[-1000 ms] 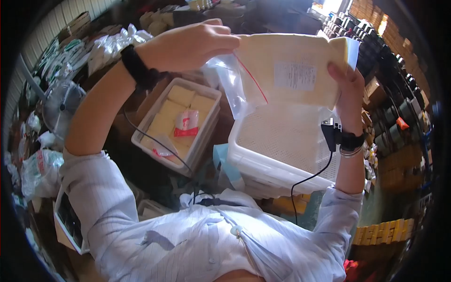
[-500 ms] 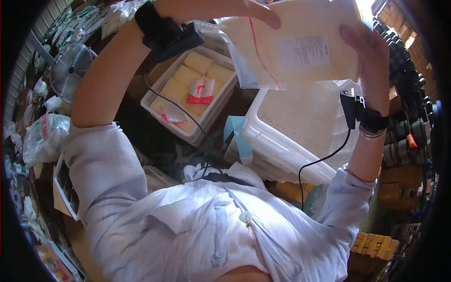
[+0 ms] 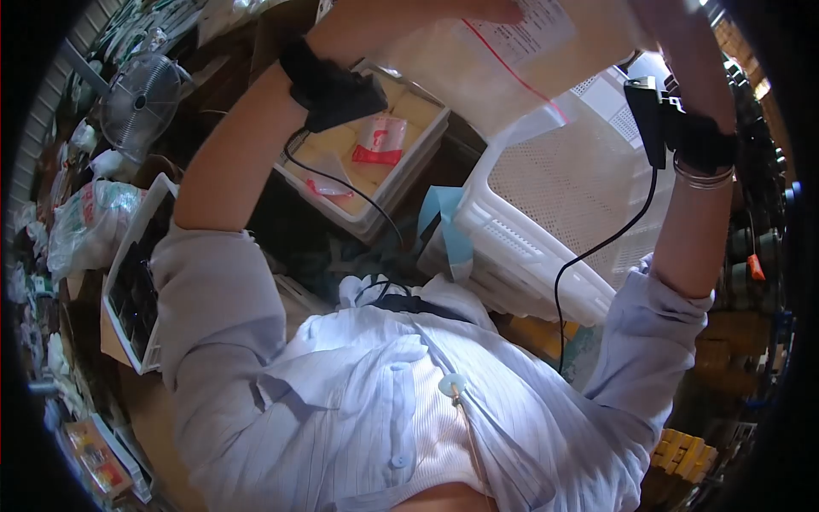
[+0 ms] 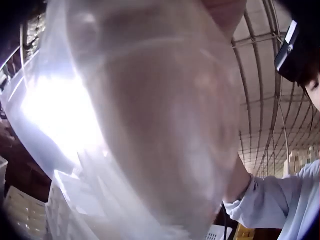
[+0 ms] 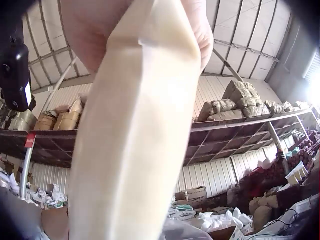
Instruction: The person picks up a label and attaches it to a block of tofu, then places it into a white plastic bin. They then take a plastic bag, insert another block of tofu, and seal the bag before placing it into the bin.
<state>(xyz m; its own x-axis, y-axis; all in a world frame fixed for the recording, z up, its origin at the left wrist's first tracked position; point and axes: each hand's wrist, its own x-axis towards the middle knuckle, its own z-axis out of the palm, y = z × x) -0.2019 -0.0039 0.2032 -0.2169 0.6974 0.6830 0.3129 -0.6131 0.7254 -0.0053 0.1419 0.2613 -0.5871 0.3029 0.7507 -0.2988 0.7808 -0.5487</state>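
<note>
At the top of the head view is a filled, pale plastic bag (image 3: pixel 589 34) with a red seal line and a printed white label (image 3: pixel 537 30). My left hand (image 3: pixel 469 10) grips its left side, thumb over the front. My right hand (image 3: pixel 678 26) holds the other side, partly cut off by the frame edge. The clear bag (image 4: pixel 165 115) fills much of the left wrist view. In the right wrist view, my right hand (image 5: pixel 87 32) wraps around the upper part of the cream-coloured bag (image 5: pixel 135 125). Most fingertips are hidden.
Below the bag stands a perforated white crate (image 3: pixel 546 247). To its left, a white bin (image 3: pixel 375 226) holds pale blocks and a red-and-white packet (image 3: pixel 380 141). A fan (image 3: pixel 141 98) and a plastic sack (image 3: pixel 94 222) are farther left. Black cables hang from both wrists.
Both hands have carried the bag up toward the top edge of the head view, where it is now partly cut off. The view itself has shifted, and the bag's seal end hangs over the crate.
</note>
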